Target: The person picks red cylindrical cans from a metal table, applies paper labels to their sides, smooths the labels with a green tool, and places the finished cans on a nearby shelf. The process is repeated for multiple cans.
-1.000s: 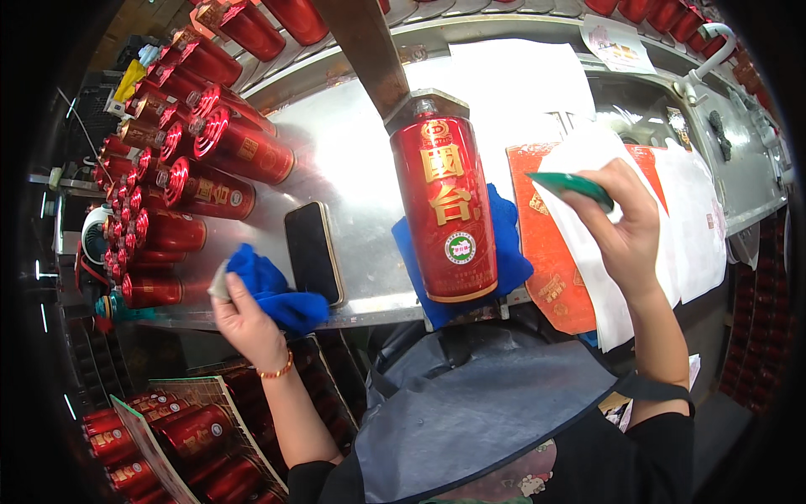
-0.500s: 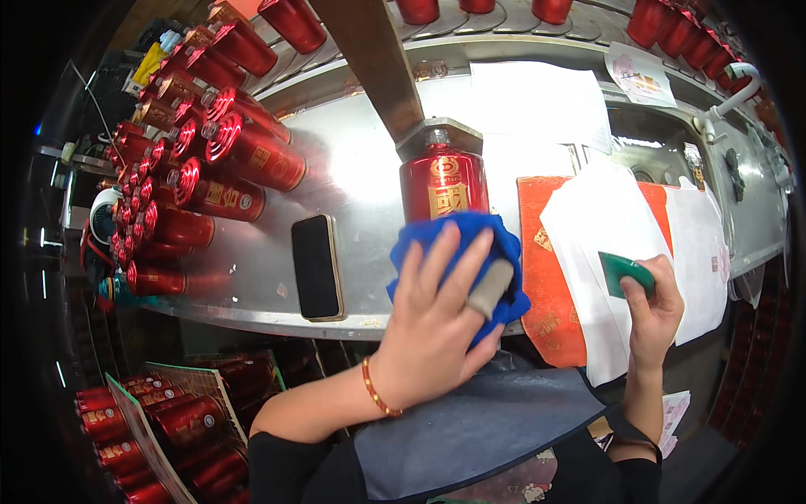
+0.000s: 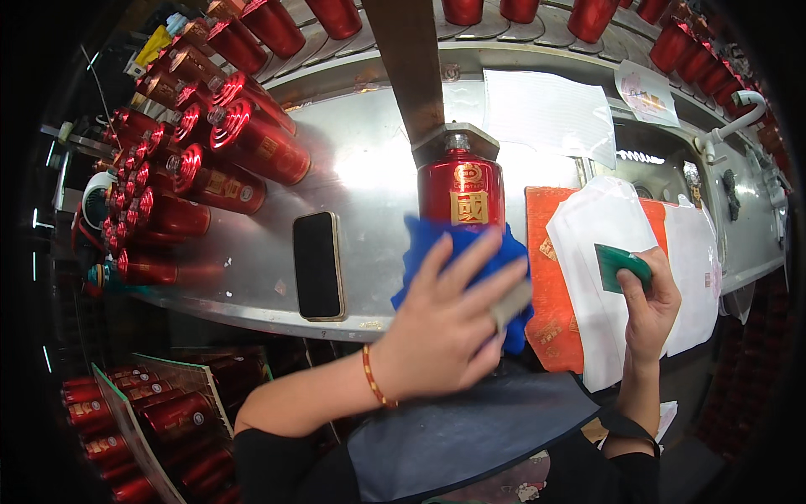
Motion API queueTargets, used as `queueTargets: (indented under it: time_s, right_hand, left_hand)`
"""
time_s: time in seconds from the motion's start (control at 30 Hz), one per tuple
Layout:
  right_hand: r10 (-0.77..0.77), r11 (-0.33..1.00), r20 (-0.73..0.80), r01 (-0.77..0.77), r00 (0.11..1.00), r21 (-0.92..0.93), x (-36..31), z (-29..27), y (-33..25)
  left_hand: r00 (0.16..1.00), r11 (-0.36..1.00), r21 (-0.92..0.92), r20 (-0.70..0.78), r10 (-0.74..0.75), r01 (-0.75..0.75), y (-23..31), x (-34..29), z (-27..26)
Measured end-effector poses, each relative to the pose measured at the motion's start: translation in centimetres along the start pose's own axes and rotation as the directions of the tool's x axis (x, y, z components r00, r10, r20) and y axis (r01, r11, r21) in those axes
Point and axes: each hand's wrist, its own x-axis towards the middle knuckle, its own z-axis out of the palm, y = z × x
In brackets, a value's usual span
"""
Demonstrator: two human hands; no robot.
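Red bottle [image 3: 459,186] is at centre frame, neck toward the top, in front of a metal holder [image 3: 484,144]; lower part hidden under a blue cloth [image 3: 422,250] and the left hand [image 3: 449,332], so base and most of the front can't be checked. Left hand lies over the cloth, fingers spread apart, tips motion-blurred; palm side hidden, can't tell if they grip the cloth. Small beige piece [image 3: 514,302] by those fingers, also blurred; can't make out what it is or how it's held. Right hand [image 3: 655,307], right of frame, thumb and fingers clamped on a green scraper [image 3: 617,267], over white sheets [image 3: 592,244]; the grip covers its near end. Orange sheet [image 3: 550,281] partly covered by those. Dark-screened phone [image 3: 318,265] left of the cloth, apart from it. Upper-left red bottles [image 3: 269,149] overlap, rear ones hard to separate; top-edge ones cut off. Lower-left crate bottles [image 3: 180,416] dim.
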Motion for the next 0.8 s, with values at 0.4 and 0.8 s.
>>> queueTargets:
  time_s: [0.4, 0.8]
  right_hand:
    - [-0.002, 1.000, 0.030, 0.003, 1.000, -0.018, -0.5, 0.6, -2.3]
    - [-0.382, 0.825, 0.386, 0.498, 0.840, -0.268, 5.6, 6.5, -7.1]
  left_hand:
    - [0.909, 0.865, -0.281, -0.122, 0.398, -0.416, -2.9, -1.1, 1.2]
    - [0.499, 0.853, -0.261, -0.719, -0.484, 0.452, -11.0, -13.3, -6.7]
